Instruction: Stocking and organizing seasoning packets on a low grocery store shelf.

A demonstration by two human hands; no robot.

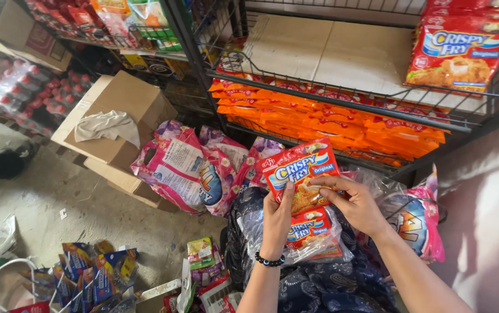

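1. Held up in front of the black wire shelf rack (342, 87): 1 red and orange plastic packet of breading mix (299, 174), gripped at its lower left edge by the left hand (276, 219) and at its right edge by the right hand (356, 204). Both hands closed on this packet, fingers pinching the foil.
2. Just below, inside a clear plastic bag (319, 237): at least 1 more packet of the same kind visible; exact count impossible to tell through the folds.
3. On the upper shelf, at its right edge: 1 stack of the same red packets (464, 49), only the front one fully seen.
4. On the lower shelf: many flat orange sachets (330, 124) in rows, too many and too overlapped to count.
5. On the floor, by the left foot of the rack: about 3 pink detergent bags (185, 168) and 2 brown cardboard boxes (116, 110).
6. Possible trouble: slipping of the packet out of the thin pinch, because of the smooth foil; also tearing of the clear bag if pulled hard, spilling its packets onto the floor.
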